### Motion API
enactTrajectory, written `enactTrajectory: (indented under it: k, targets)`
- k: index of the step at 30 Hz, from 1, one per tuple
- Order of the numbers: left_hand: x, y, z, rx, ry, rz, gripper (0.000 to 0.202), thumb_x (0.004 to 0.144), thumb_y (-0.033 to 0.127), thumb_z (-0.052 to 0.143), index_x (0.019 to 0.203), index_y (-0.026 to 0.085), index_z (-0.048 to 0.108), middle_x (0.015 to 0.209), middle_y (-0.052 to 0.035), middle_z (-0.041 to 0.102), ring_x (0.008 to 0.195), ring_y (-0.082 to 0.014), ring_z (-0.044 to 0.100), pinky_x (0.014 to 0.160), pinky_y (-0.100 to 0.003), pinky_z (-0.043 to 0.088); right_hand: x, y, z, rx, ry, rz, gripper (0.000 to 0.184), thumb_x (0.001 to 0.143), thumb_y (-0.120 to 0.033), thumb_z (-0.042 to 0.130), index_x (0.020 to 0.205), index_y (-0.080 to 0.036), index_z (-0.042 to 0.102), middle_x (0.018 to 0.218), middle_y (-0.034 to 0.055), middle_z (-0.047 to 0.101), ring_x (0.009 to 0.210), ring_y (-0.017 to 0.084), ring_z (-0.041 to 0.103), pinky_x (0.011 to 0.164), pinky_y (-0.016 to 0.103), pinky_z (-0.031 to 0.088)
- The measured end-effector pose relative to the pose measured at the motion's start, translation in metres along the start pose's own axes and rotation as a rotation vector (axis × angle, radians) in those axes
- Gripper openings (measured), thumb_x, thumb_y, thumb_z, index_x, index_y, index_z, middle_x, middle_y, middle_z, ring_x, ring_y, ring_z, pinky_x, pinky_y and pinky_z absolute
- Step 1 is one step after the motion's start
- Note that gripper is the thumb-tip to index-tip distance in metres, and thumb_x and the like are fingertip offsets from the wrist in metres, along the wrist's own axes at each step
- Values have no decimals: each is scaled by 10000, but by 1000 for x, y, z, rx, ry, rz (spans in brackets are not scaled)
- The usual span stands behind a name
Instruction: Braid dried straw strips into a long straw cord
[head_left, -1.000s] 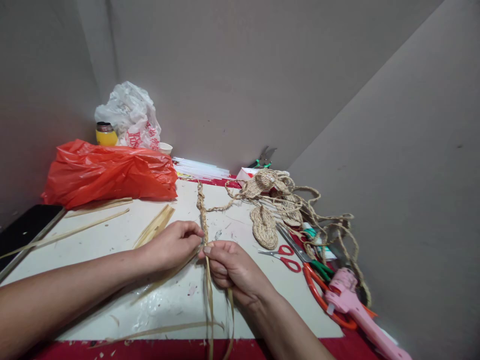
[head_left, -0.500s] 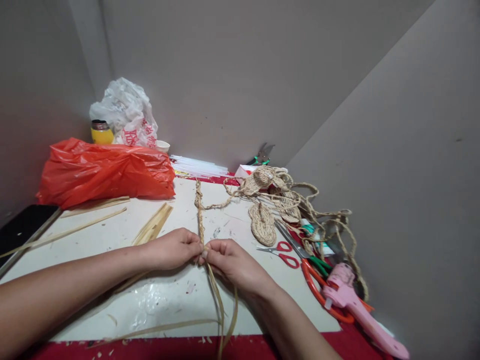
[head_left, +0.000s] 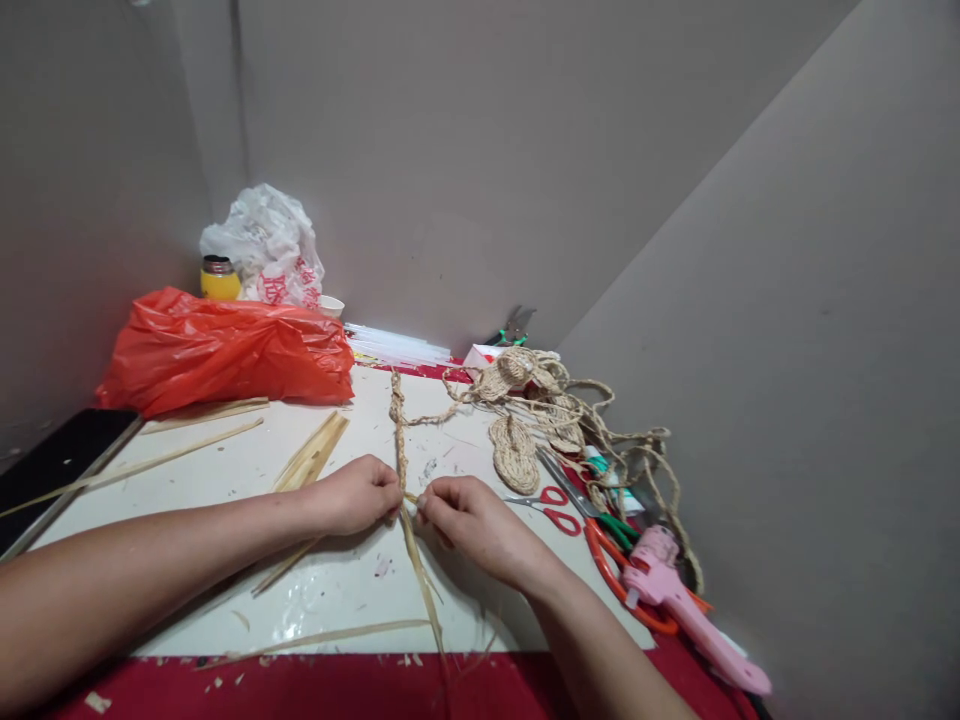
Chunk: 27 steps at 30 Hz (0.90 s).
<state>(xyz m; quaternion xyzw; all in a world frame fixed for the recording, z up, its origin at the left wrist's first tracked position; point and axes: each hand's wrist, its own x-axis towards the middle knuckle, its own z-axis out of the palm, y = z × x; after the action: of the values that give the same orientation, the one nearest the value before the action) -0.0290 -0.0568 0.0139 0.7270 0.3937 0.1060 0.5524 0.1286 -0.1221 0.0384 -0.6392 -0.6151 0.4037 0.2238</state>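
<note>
A braided straw cord (head_left: 400,445) runs up the middle of the white board (head_left: 352,600). At its lower end my left hand (head_left: 366,495) is closed in a pinch on the braid. To the right, my right hand (head_left: 457,508) pinches a straw strand (head_left: 410,496) that is drawn sideways from the braid. Another loose strand (head_left: 421,575) hangs from the braid between my hands toward the board's front edge. Flat dry straw strips (head_left: 311,455) lie beside and under my left forearm.
Small red scissors (head_left: 559,510), large orange-handled scissors (head_left: 604,560) and a pink glue gun (head_left: 679,595) lie at right. Behind them is a heap of straw cord with coiled pieces (head_left: 514,455). A red plastic bag (head_left: 232,355) and a phone (head_left: 60,470) sit at left.
My right hand has moved slightly right, away from my left hand, drawing its strand sideways. My left hand keeps its pinch on the braid. The camera view has shifted a little.
</note>
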Motion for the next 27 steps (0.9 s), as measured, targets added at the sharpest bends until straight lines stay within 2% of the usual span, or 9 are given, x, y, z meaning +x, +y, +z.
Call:
enactTrajectory:
  k: [5,8,10,15,17,20,21,24,27]
  targets:
    - [-2,-2,6,-206,10,33,207,675,238,421,479,173,432,432,52,383,430,-74,295,469,-232,222,-4,-9,25,90,-9,98,262,775,-174,385,552,-174,522,403,-28,480,396,97,416,449,212,290]
    - [-6,1,7,-325,-20,-16,253,691,290,433,472,196,347,390,77,258,375,-64,192,421,-246,121,-8,-8,42,-12,83,52,275,775,-178,390,526,-180,506,438,-3,524,435,110,452,474,221,301]
    - [-10,4,7,-348,-12,-22,212,669,301,478,504,186,410,382,85,263,364,-60,189,413,-247,102,-19,-12,49,-126,141,8,258,763,-175,429,509,-180,475,474,3,526,468,108,435,476,225,276]
    - [-14,5,7,-362,12,15,173,627,319,552,582,159,499,376,93,317,351,-47,202,408,-234,108,-61,-32,40,-121,-115,-50,280,796,-279,508,537,-173,491,499,-11,500,468,99,402,448,222,253]
    - [-12,2,8,-394,-25,39,214,625,359,576,591,165,489,373,93,325,345,-50,216,398,-231,115,-64,-33,26,9,16,-26,304,832,-365,483,611,-167,551,517,-4,525,471,107,435,463,223,308]
    - [-9,-4,7,-474,-107,47,231,622,379,599,653,170,504,394,94,341,344,-53,232,386,-219,114,-46,-22,7,97,388,-58,300,813,-441,524,754,-157,601,659,36,601,593,142,529,552,241,393]
    - [-8,-5,6,-509,-139,44,230,620,372,605,667,173,500,408,96,344,345,-48,228,385,-213,108,-36,-17,5,151,404,-66,301,788,-451,558,827,-157,610,736,50,624,659,157,559,581,246,410]
    - [-6,-7,3,-572,-225,52,210,610,335,611,648,176,479,440,95,351,350,-35,207,388,-206,89,-7,-3,9,314,217,-44,350,766,-502,570,789,-153,588,709,29,603,614,132,545,557,232,401]
    - [-8,-4,-2,-526,-262,56,158,621,304,578,615,161,511,425,91,330,350,-32,185,390,-217,81,11,4,18,368,-47,5,425,793,-564,498,669,-159,522,536,-25,511,414,75,399,414,203,278]
